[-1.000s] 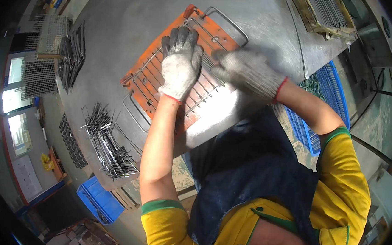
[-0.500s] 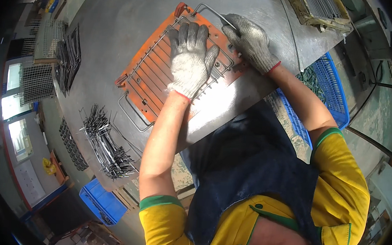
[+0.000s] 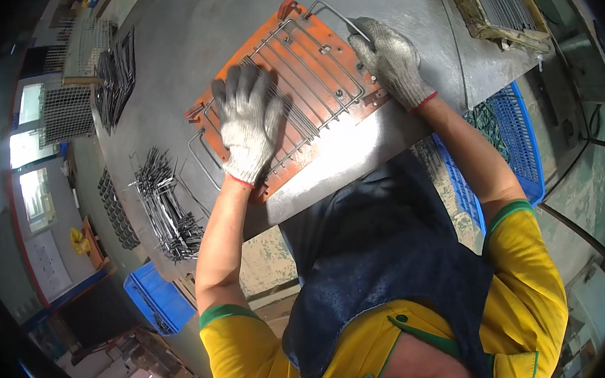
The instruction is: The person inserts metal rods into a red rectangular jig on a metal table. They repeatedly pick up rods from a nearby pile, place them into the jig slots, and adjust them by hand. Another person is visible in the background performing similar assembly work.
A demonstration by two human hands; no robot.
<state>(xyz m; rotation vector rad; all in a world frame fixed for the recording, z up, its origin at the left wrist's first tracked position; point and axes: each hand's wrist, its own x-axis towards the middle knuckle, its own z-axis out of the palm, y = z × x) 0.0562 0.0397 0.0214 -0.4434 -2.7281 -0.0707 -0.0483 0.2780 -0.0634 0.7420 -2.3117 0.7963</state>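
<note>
An orange jig plate [image 3: 344, 61] lies tilted on the metal table [image 3: 180, 30]. On it rests a rectangular wire frame [image 3: 332, 58] with thin cross rods. Some rods are spread apart toward the right end, while others sit in a tight bunch [image 3: 300, 114] beside my left hand. My left hand [image 3: 246, 124], in a grey-and-white glove, lies flat over the rods with its fingers slightly apart. At the far right corner, my gloved right hand [image 3: 391, 61] is closed around a bent wire handle [image 3: 334, 9]. A second wire loop [image 3: 202, 158] sticks out at the left end.
A pile of dark wire pieces [image 3: 169, 210] sits at the table's left edge, with bent wire parts [image 3: 114, 82] beyond it. At the far right stands a tray of rods [image 3: 501, 9]. A blue basket [image 3: 529, 153] and a blue crate [image 3: 155, 298] are below the table.
My left hand has slid down and left across the frame. Rods at the right end now stand spaced out, and the bunch lies nearer the middle. My right hand keeps its place.
</note>
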